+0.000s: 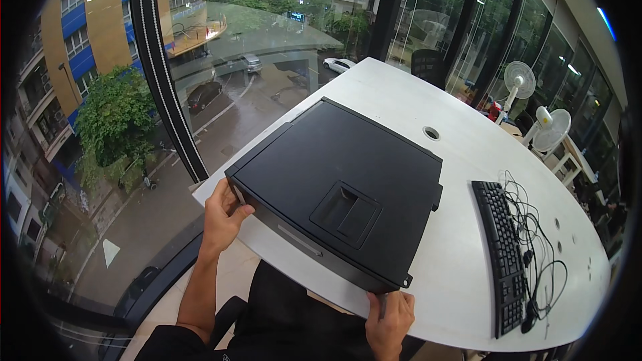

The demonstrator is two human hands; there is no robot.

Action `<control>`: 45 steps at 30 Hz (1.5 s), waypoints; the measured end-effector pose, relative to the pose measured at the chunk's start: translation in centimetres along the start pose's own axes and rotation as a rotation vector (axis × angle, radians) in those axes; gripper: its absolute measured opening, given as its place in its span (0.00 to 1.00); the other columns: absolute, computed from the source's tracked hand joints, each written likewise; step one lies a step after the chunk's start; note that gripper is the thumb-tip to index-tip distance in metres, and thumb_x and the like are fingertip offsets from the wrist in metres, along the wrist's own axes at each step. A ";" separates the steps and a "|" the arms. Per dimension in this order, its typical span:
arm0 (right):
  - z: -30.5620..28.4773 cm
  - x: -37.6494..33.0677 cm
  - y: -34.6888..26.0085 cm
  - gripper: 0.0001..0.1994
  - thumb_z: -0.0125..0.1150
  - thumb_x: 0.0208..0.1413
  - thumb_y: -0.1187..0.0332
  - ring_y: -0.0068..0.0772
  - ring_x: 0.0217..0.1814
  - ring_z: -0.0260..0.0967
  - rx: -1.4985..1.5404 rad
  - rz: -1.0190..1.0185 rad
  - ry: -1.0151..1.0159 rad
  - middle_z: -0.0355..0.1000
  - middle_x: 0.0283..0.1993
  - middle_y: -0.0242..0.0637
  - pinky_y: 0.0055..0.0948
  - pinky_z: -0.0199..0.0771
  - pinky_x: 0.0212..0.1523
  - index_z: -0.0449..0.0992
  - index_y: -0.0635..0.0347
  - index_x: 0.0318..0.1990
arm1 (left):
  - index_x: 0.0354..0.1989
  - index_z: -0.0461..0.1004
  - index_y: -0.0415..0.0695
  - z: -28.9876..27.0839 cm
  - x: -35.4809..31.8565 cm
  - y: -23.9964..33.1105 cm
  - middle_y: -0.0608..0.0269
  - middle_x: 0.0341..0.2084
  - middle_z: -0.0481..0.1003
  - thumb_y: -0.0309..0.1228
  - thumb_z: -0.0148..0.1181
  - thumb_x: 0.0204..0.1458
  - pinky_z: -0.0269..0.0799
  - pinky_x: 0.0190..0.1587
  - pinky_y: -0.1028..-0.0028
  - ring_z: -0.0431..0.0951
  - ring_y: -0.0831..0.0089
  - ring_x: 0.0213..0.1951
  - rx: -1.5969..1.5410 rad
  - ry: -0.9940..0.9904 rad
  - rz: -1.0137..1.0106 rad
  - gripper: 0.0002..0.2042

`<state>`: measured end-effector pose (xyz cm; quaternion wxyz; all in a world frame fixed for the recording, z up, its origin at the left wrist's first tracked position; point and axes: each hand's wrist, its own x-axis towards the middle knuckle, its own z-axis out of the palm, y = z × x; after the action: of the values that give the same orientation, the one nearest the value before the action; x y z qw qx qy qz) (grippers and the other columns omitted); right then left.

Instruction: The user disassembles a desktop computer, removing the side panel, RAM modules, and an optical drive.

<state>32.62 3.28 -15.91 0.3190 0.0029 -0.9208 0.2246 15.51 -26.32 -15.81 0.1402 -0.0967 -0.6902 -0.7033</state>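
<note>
A flat black desktop computer case (314, 154) lies on its side on the white table (374, 97), its near edge by the table's front edge. A recessed latch (346, 214) is set into its top panel. My left hand (223, 217) grips the case's left near corner, the thumb along the near side and the fingers round the edge. At the right near corner, my right hand (390, 321) is closed on the lower edge, below a small metal tab (406, 281). The fingertips under the case are hidden.
To the right of the case lies a black keyboard (498, 254) with tangled black cables (535, 247) beside it. A round cable hole (432, 134) opens in the tabletop. White fans (519, 80) stand beyond the table. Tall windows border the left and far sides.
</note>
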 end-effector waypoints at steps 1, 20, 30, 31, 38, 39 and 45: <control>0.1 0.2 0.0 0.10 0.69 0.52 0.75 0.51 0.33 0.68 0.004 -0.045 0.035 0.72 0.31 0.47 0.43 0.68 0.37 0.73 0.66 0.37 | 0.61 0.64 0.31 0.0 0.0 0.1 0.54 0.49 0.76 0.14 0.65 0.47 0.69 0.59 0.70 0.76 0.68 0.53 0.006 0.000 0.002 0.30; -6.9 1.5 3.1 0.18 0.57 0.63 0.76 0.50 0.54 0.77 0.322 0.002 -0.177 0.77 0.53 0.52 0.35 0.76 0.52 0.73 0.61 0.61 | 0.65 0.61 0.31 0.7 -0.6 1.3 0.49 0.58 0.69 0.20 0.58 0.52 0.61 0.66 0.61 0.67 0.61 0.63 0.100 0.154 0.302 0.29; -7.4 12.6 1.4 0.23 0.71 0.52 0.69 0.41 0.48 0.74 0.251 -0.581 -0.359 0.77 0.48 0.43 0.39 0.69 0.52 0.74 0.64 0.55 | 0.38 0.81 0.38 4.6 2.2 5.8 0.51 0.43 0.80 0.31 0.58 0.52 0.69 0.57 0.56 0.78 0.54 0.50 0.736 -0.117 0.892 0.10; -6.7 13.5 0.9 0.23 0.71 0.52 0.69 0.41 0.48 0.74 0.251 -0.585 -0.356 0.77 0.48 0.43 0.39 0.69 0.52 0.74 0.64 0.55 | 0.39 0.81 0.38 5.2 2.1 6.1 0.51 0.43 0.80 0.31 0.59 0.53 0.69 0.57 0.57 0.78 0.54 0.50 0.745 -0.171 0.911 0.11; -2.6 17.1 -2.4 0.23 0.63 0.60 0.53 0.45 0.65 0.66 0.184 -0.759 -0.571 0.72 0.60 0.44 0.39 0.63 0.65 0.76 0.62 0.54 | 0.40 0.83 0.40 7.5 1.6 5.2 0.53 0.42 0.81 0.36 0.56 0.56 0.71 0.55 0.59 0.80 0.57 0.49 0.742 -0.158 0.985 0.14; -2.5 17.4 -2.3 0.24 0.64 0.59 0.52 0.44 0.64 0.67 0.202 -0.752 -0.599 0.73 0.58 0.44 0.39 0.63 0.65 0.77 0.62 0.53 | 0.39 0.83 0.41 7.4 1.5 4.9 0.54 0.41 0.82 0.35 0.54 0.57 0.72 0.54 0.60 0.80 0.58 0.48 0.738 -0.119 0.999 0.14; -1.0 18.7 -2.3 0.23 0.68 0.55 0.50 0.42 0.56 0.69 0.305 -0.729 -0.623 0.74 0.48 0.42 0.38 0.63 0.62 0.78 0.63 0.44 | 0.37 0.85 0.43 7.9 1.2 4.2 0.59 0.39 0.83 0.33 0.48 0.58 0.67 0.50 0.65 0.81 0.64 0.45 0.756 0.015 1.024 0.16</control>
<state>18.63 4.23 -3.25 0.0824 0.4377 -0.8681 0.2190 15.28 -18.54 -11.18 0.4880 -0.3535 -0.7561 -0.2554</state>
